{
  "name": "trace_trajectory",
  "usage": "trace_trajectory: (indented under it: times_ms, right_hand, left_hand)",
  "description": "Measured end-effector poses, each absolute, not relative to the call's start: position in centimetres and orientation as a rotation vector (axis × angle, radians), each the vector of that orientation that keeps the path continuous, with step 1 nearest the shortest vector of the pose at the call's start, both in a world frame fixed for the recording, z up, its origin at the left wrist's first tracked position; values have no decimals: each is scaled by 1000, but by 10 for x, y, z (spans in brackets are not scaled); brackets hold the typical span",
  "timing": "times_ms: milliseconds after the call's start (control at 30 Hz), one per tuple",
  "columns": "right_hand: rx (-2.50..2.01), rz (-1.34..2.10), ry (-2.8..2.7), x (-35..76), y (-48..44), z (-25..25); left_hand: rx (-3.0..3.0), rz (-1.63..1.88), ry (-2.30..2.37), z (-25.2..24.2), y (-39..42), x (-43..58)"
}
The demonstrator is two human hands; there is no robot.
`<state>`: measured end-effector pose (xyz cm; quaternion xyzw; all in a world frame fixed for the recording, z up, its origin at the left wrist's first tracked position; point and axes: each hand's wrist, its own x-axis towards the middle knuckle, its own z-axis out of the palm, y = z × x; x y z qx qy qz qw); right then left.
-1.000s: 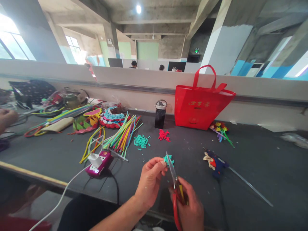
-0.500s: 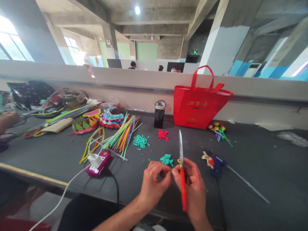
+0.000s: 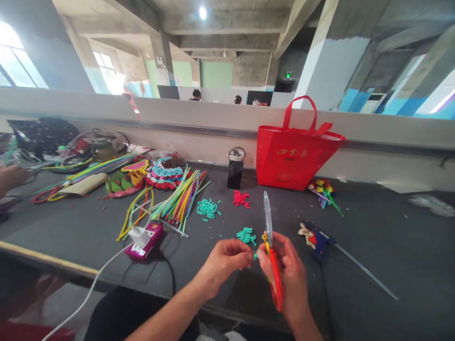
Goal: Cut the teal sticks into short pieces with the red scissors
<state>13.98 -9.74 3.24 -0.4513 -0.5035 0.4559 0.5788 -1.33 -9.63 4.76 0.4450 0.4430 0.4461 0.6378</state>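
Left of centre in the frame, a purple socket block (image 3: 151,247) with a white plug (image 3: 139,236) sits before a fanned bundle of pipe cleaners (image 3: 181,196); a glue gun (image 3: 322,244) lies towards the right. Below the middle of the frame is a near teal heap (image 3: 245,236), with a red heap (image 3: 241,199) and a far teal heap (image 3: 208,208) behind it. Right of centre stands a red bag (image 3: 295,161) (what it holds is hidden), its handles looped upward. The heaps are short, stubby snippets. At lower centre, the right hand (image 3: 293,274) has its fingers curled round the scissors (image 3: 275,270), smooth red grips low, slim metal blades pointing up. The left hand (image 3: 227,260) has thumb and forefinger drawn close beside a teal scrap (image 3: 255,255); whether they pinch it, I cannot tell.
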Motion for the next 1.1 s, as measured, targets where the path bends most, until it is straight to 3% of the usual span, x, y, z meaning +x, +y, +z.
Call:
trace_trajectory:
  times_ms: [267,500,667,1100]
  right_hand:
    - [-1094,998,-1261,135,-98,22]
    - [-1267,389,-1541,136,-113,-33]
    - [-1232,183,-1639,136,-119,-47]
    - [-1201,91,-1715,143,-118,-46]
  left_hand:
    - [901,1130,1007,49,-96,-11]
    - [694,1411,929,61,-96,-12]
    - [666,1456,918,59,-98,-8]
    - [706,1423,930,58,-97,-10]
